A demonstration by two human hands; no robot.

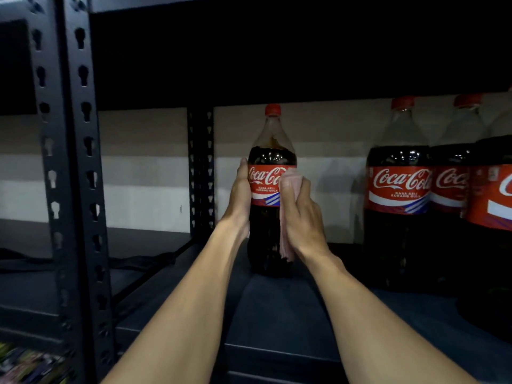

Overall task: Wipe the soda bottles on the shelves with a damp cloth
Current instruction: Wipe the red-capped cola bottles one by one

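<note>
A large cola bottle (271, 159) with a red cap and red label stands upright on the dark shelf (279, 309), apart from the others. My left hand (240, 195) grips its left side at label height, thumb pointing up. My right hand (300, 217) holds a pink cloth (286, 234) and presses it against the bottle's right side; the cloth hangs down below my palm. Three more cola bottles (399, 189) stand close together at the right, the nearest cut off by the frame edge.
A black perforated steel upright (72, 173) rises at the near left, another upright (201, 167) at the back. An upper shelf (277, 51) hangs low above the bottle caps. A pale wall (144, 173) lies behind. Colourful packets (25, 364) show at the bottom left.
</note>
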